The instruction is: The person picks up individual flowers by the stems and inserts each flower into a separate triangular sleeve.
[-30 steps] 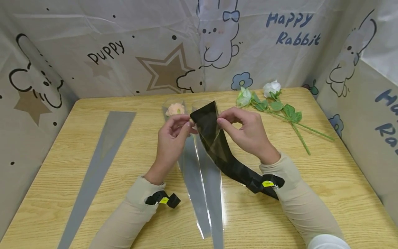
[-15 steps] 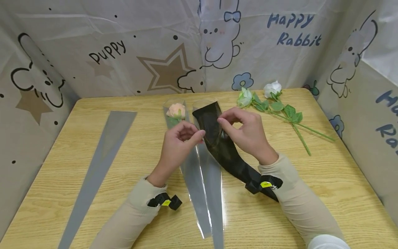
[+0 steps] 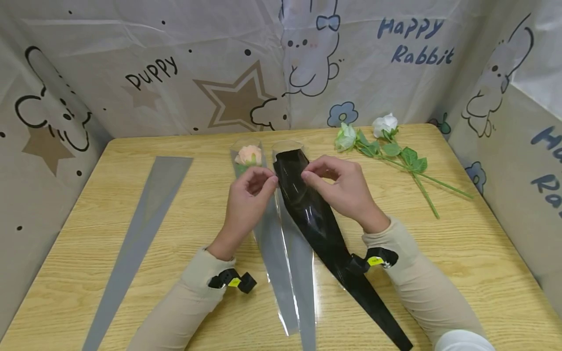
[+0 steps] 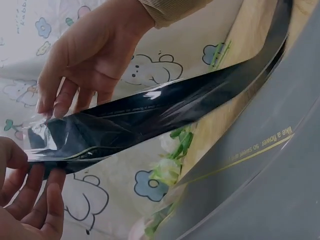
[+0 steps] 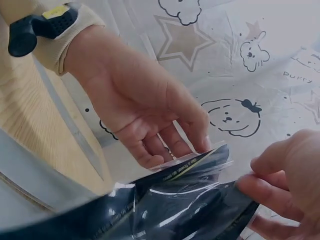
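A black translucent flower sleeve (image 3: 313, 219) with gold lettering hangs between both hands, wide mouth up, narrow tail slanting down to the right. My left hand (image 3: 248, 207) pinches the left edge of its mouth between thumb and fingers. Opposite it, my right hand (image 3: 344, 192) pinches the right edge. In the right wrist view the sleeve's mouth (image 5: 200, 170) shows creased clear film between the two hands. Behind my left hand, a peach rose (image 3: 249, 156) lies in a grey sleeve (image 3: 274, 263). Another grey sleeve (image 3: 303, 282) lies beside that one, partly under the black sleeve.
A single grey sleeve (image 3: 145, 209) lies flat on the wooden table (image 3: 206, 312) at the left. At the back right lie a pale green rose (image 3: 346, 137) and a white rose (image 3: 385, 126), their stems crossing. Printed fabric walls (image 3: 175, 97) enclose the table's back and sides.
My left hand has moved down, then slightly up, along the sleeve's left edge. The black sleeve has turned and straightened, its tail now showing at lower right. My right hand has shifted slightly left.
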`<action>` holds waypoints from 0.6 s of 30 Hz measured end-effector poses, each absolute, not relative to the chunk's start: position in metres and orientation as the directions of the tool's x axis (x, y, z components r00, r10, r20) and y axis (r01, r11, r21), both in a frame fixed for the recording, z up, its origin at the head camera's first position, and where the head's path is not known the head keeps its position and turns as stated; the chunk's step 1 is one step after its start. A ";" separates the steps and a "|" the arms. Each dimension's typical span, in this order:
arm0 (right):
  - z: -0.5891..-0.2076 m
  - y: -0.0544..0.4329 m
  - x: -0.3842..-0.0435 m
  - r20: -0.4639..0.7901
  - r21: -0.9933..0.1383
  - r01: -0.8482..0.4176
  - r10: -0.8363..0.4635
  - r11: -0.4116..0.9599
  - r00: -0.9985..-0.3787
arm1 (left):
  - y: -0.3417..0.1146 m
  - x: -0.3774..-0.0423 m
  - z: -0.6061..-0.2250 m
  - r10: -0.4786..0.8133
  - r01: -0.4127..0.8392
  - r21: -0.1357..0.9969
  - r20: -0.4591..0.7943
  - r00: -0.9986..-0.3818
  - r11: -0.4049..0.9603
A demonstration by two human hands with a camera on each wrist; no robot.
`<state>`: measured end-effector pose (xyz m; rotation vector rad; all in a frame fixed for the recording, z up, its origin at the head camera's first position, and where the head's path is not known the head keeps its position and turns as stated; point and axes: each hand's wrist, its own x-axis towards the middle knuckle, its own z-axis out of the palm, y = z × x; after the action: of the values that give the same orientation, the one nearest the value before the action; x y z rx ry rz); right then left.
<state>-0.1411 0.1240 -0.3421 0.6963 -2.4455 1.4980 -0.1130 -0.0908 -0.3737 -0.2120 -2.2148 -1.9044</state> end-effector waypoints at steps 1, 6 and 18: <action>-0.342 0.124 -0.141 0.368 -0.808 -0.462 -0.299 0.365 -0.880 | -0.091 -0.114 -0.373 -0.038 0.241 0.959 0.249 -0.968 0.150; -0.345 0.125 -0.146 0.325 -0.848 -0.409 -0.277 0.338 -0.904 | -0.092 -0.114 -0.372 -0.058 0.238 0.964 0.245 -0.968 0.118; -0.350 0.133 -0.160 0.303 -0.946 -0.303 -0.013 0.120 -0.953 | -0.092 -0.113 -0.373 0.109 0.232 0.964 0.218 -0.970 0.128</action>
<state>-0.1597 0.1330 -0.3498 0.3132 -2.1744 1.9237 -0.1125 -0.0920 -0.3735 -0.3470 -2.2870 -1.9840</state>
